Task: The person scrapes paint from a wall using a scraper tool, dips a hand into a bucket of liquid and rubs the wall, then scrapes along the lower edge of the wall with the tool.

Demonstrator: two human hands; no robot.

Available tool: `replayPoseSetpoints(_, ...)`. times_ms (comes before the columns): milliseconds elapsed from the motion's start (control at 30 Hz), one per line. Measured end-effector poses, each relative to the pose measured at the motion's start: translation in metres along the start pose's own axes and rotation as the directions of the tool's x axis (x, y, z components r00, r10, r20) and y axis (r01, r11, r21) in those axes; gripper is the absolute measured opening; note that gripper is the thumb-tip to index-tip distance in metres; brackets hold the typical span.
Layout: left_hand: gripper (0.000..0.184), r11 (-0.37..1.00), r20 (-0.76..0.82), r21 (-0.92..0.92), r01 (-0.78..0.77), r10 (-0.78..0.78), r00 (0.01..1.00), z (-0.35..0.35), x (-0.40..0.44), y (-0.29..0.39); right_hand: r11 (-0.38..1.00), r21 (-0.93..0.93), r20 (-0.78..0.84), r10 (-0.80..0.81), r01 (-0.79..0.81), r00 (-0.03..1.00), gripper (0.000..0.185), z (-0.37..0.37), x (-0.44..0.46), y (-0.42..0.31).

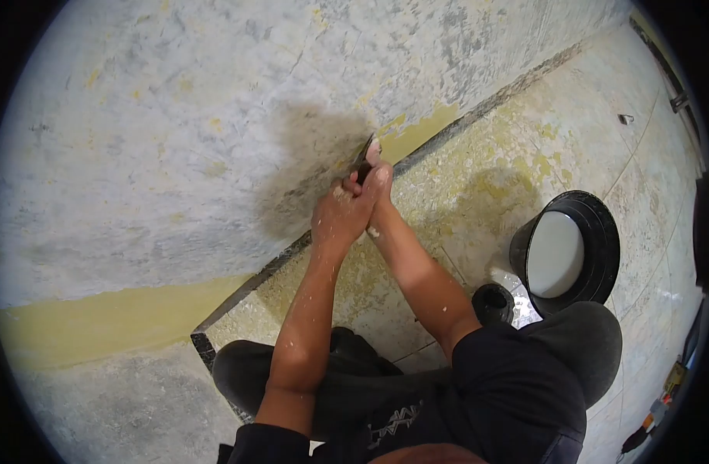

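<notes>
My left hand (341, 207) and my right hand (380, 182) are pressed together low against the wall, both closed around a scraper (366, 151). Its dark handle is mostly covered by my fingers, and its blade lies at the wall by the edge of the remaining yellow paint (428, 130). Exactly how each hand's fingers wrap the handle is hidden. White flecks dot both hands and forearms. The wall (215, 139) around them is patchy white and grey, with shadows cast left of the hands.
A black bucket (606, 247) with whitish liquid (555, 255) stands on the floor to the right. Beside it is a small dark round container (493, 303). Paint flakes (416, 209) litter the tiles along the dark skirting (478, 112). An orange-and-black tool (650, 421) lies far right.
</notes>
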State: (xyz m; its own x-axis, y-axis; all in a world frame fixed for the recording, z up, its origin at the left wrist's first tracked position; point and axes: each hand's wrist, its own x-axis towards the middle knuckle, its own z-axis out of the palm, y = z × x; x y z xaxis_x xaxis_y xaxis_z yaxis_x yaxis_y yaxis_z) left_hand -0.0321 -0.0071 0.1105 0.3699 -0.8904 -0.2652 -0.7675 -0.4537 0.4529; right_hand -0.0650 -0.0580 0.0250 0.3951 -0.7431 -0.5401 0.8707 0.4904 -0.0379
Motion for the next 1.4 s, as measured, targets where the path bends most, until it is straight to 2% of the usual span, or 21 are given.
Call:
replayPoseSetpoints(33,0.069,1.0,-0.004,-0.01,0.003,-0.003,1.0,0.0,-0.001,-0.004,0.999,0.046,0.089,-0.011,0.007,0.996,0.042,0.001,0.002,-0.004)
replayPoseSetpoints(100,0.07,0.999,-0.009,0.032,0.012,-0.012,1.0,-0.001,-0.003,-0.017,1.0,0.005,0.09,-0.025,0.025,0.996,0.041,0.003,-0.008,0.012)
replayPoseSetpoints(167,0.07,0.999,-0.037,0.008,0.04,-0.04,0.999,-0.006,-0.02,-0.035,0.993,-0.119,-0.052,0.0,-0.006,0.999,0.043,0.006,-0.018,0.031)
replayPoseSetpoints(300,0.069,0.995,-0.018,-0.001,0.104,-0.104,0.994,-0.016,-0.023,-0.044,0.993,-0.089,-0.038,0.079,-0.082,0.996,0.041,0.003,-0.022,0.044)
replayPoseSetpoints(433,0.075,0.997,-0.021,-0.062,0.053,-0.054,0.998,-0.009,-0.011,-0.037,0.993,-0.114,-0.041,0.023,-0.028,0.999,0.044,-0.002,-0.005,0.027)
replayPoseSetpoints(500,0.076,0.998,-0.034,-0.046,0.051,-0.053,0.998,-0.011,-0.015,-0.038,0.989,0.051,0.019,0.138,-0.139,0.99,0.047,-0.004,-0.008,0.028)
replayPoseSetpoints(533,0.076,0.997,-0.044,-0.058,0.042,-0.045,0.998,-0.017,-0.018,-0.041,0.99,0.039,0.029,0.131,-0.132,0.991,0.047,-0.001,-0.011,0.036)
replayPoseSetpoints(600,0.075,0.993,-0.01,-0.04,0.11,-0.11,0.994,-0.029,-0.028,-0.05,0.991,-0.108,-0.017,0.082,-0.083,0.997,0.048,0.006,-0.02,0.056)
replayPoseSetpoints(700,0.076,0.996,-0.026,-0.078,0.048,-0.05,0.998,-0.02,-0.023,-0.063,0.984,-0.163,-0.075,0.058,-0.07,0.996,0.044,0.007,-0.023,0.055)
replayPoseSetpoints(767,0.076,0.998,-0.018,-0.055,-0.012,0.011,1.0,-0.017,-0.012,-0.043,0.993,-0.117,-0.141,0.006,-0.022,0.99,0.044,0.013,-0.015,0.031)
replayPoseSetpoints(833,0.075,0.997,-0.023,-0.046,-0.066,0.065,0.998,-0.009,-0.002,-0.022,1.0,0.004,0.076,-0.01,0.01,0.997,0.043,0.003,0.0,0.01)
replayPoseSetpoints(867,0.075,0.999,-0.006,-0.037,-0.038,0.038,0.999,-0.004,0.0,-0.012,1.0,-0.003,0.076,-0.009,0.009,0.997,0.043,-0.001,0.0,0.004)
replayPoseSetpoints(933,0.075,1.0,0.018,0.002,0.006,-0.006,1.0,-0.006,-0.006,0.0,0.991,-0.017,0.174,-0.128,0.133,0.976,0.043,0.001,-0.001,-0.008)
replayPoseSetpoints(967,0.075,1.0,0.008,-0.001,0.007,-0.007,1.0,-0.004,-0.006,-0.003,0.991,-0.021,0.184,-0.124,0.13,0.975,0.043,0.001,-0.003,-0.008)
replayPoseSetpoints(1033,0.069,0.999,0.009,0.051,0.005,-0.005,1.0,0.0,-0.008,-0.02,0.995,-0.079,0.161,-0.049,0.062,0.986,0.042,-0.002,-0.011,0.005)
replayPoseSetpoints(1067,0.069,0.998,0.002,0.058,0.013,-0.013,1.0,-0.002,-0.016,-0.027,0.995,-0.103,0.013,0.011,-0.009,1.0,0.041,-0.001,-0.017,0.014)
replayPoseSetpoints(1200,0.071,0.986,-0.044,-0.018,0.165,-0.166,0.985,-0.02,-0.04,-0.057,0.985,-0.167,0.057,0.049,-0.039,0.997,0.042,-0.012,-0.02,0.065)
replayPoseSetpoints(1267,0.073,0.973,-0.035,-0.06,0.221,-0.223,0.974,-0.017,-0.04,-0.067,0.959,-0.196,0.017,0.212,-0.205,0.977,0.043,-0.012,-0.027,0.067)
replayPoseSetpoints(1300,0.073,0.976,-0.054,-0.054,0.21,-0.213,0.976,-0.014,-0.036,-0.067,0.96,-0.193,0.019,0.211,-0.203,0.977,0.043,-0.011,-0.024,0.066)
replayPoseSetpoints(1367,0.072,0.977,-0.074,-0.061,0.206,-0.21,0.975,-0.009,-0.03,-0.065,0.971,-0.23,-0.016,0.06,-0.062,0.998,0.045,-0.009,-0.014,0.061)
replayPoseSetpoints(1400,0.07,0.982,-0.042,-0.058,0.177,-0.18,0.983,-0.012,-0.026,-0.057,0.97,-0.235,-0.02,0.064,-0.067,0.998,0.045,-0.006,-0.012,0.055)
